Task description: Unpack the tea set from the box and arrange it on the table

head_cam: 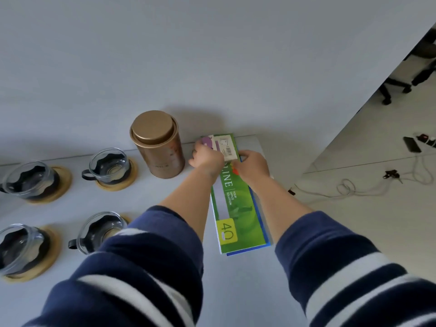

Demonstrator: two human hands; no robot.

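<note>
Several glass cups with dark bands stand on round wooden coasters on the white table [146,267]: a far pair [35,180] [109,166] and a near pair [21,249] [101,230]. A gold tea tin [157,143] with a lid stands by the wall. To its right a green folder [238,215] lies on a blue one. A small white and purple packet [220,143] with a barcode rests at the folder's far end. My left hand [204,156] grips the packet's left side, and my right hand [252,165] holds its right edge.
The table ends at the right just past the folders; beyond it is floor with a loose white cable [349,188], keys [391,174], a phone [411,144] and a power strip [427,139]. Chair legs [396,83] show at the far right. A plain wall backs the table.
</note>
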